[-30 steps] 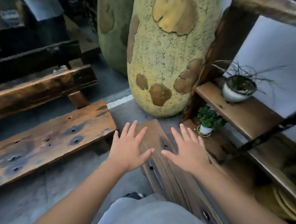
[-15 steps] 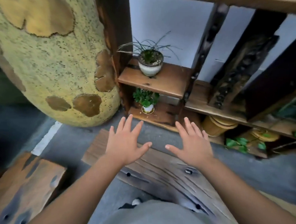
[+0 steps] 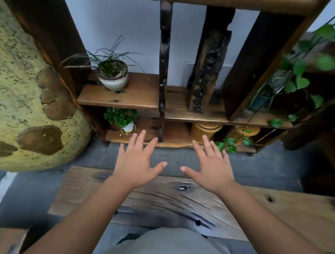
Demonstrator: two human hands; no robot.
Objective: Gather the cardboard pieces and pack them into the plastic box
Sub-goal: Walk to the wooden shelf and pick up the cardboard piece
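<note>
No cardboard pieces and no plastic box are in view. My left hand [image 3: 137,163] and my right hand [image 3: 211,166] are stretched out side by side in the middle of the view, palms down, fingers straight and spread. Both hold nothing. They hover above the far edge of a long wooden bench [image 3: 264,215] and the grey floor beyond it.
A dark wooden shelf unit [image 3: 141,97] stands straight ahead with two potted plants [image 3: 112,75] on its left shelves, round wooden containers [image 3: 204,131] at the bottom, and trailing green leaves [image 3: 295,82] at right. A big yellow-green spotted jar [image 3: 21,102] fills the left.
The view has swung right, from a bench and the big jar to the shelf unit, now straight ahead. Both hands have stayed spread and empty in front of me.
</note>
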